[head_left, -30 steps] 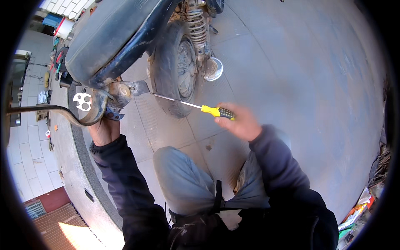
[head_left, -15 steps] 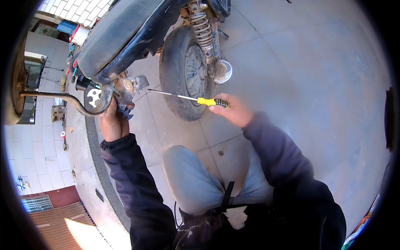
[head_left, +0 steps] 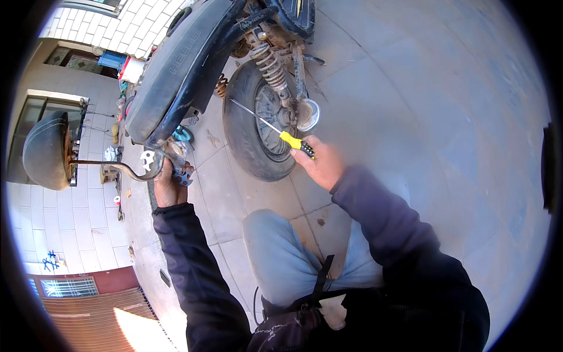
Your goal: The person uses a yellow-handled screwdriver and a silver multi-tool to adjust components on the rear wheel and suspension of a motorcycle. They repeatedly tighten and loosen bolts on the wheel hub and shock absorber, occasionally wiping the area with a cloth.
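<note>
Down at six o'clock, two knees (head_left: pixel 270 249) in pale trousers are bending below the work. Near the middle, toward three, the right hand (head_left: pixel 322 164) is gripping a yellow and black screwdriver (head_left: pixel 289 139), which is pointing up toward ten. Its thin shaft is crossing in front of a scooter's back wheel (head_left: pixel 261 139); I cannot tell if its tip is touching. At nine, the left hand (head_left: pixel 168 190) is curling around the end of a bent metal bar (head_left: pixel 108 164) by a dirty bracket (head_left: pixel 178 154). A flat piece with holes (head_left: pixel 186 176) is showing beside its fingers. Up at twelve, a coil spring (head_left: pixel 270 66) is standing by the wheel, and at ten a long black seat (head_left: pixel 167 79) is slanting. Farther left, at nine, the bar is holding up a dark backrest pad (head_left: pixel 46 149) before a tiled wall (head_left: pixel 58 223).

A careless swing could be sending the tip into the tyre or the left hand. Weak fingers could be letting the heavy-looking bar tip.
</note>
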The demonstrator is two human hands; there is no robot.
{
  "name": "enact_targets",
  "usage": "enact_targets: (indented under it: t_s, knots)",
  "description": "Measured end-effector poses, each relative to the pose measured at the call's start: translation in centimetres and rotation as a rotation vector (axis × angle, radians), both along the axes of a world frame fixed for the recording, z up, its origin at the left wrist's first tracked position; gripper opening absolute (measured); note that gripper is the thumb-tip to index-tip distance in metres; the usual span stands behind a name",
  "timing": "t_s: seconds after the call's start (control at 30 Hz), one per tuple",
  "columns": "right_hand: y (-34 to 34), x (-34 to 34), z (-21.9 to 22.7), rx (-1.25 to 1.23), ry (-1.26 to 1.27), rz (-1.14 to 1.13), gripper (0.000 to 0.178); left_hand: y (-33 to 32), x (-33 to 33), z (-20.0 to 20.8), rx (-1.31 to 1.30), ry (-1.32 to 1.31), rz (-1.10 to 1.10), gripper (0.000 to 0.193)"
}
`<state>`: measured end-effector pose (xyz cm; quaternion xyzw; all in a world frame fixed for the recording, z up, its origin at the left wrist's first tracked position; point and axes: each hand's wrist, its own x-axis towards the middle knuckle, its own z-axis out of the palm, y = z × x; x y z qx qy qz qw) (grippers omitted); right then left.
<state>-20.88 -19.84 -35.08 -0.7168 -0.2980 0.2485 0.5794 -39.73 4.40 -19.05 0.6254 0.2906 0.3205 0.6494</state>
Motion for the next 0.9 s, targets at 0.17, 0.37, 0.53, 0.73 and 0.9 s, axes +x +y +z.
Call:
enact_targets:
  t_s: [0.17, 0.37, 0.53, 0.73, 0.9]
  knots:
    - [0.0, -0.7, -0.7, -0.064, -0.012, 0.059, 0.041, 1.3, -1.4, -0.5, -0.055, 0.003, -0.052, 0.03]
    - [1.5, -0.6, -2.4, -0.086, 0.008, 0.122, 0.043, 0.9, -0.4, -1.0, -0.031, -0.036, 0.043, 0.036]
    - [1.9, -0.6, -1.5, -0.094, -0.035, 0.093, 0.043, 0.2, -0.4, -0.3, -0.005, 0.013, -0.031, 0.037]
    - [1.0, -1.0, 2.1, 0.132, 0.014, -0.152, 0.042, -0.2, 0.0, 0.1, -0.029, 0.003, -0.004, 0.037]
    - [1.1, -1.1, 2.4, 0.003, -0.128, -0.112, 0.04, -0.1, 0.4, -0.2, 0.001, -0.045, -0.052, 0.035]
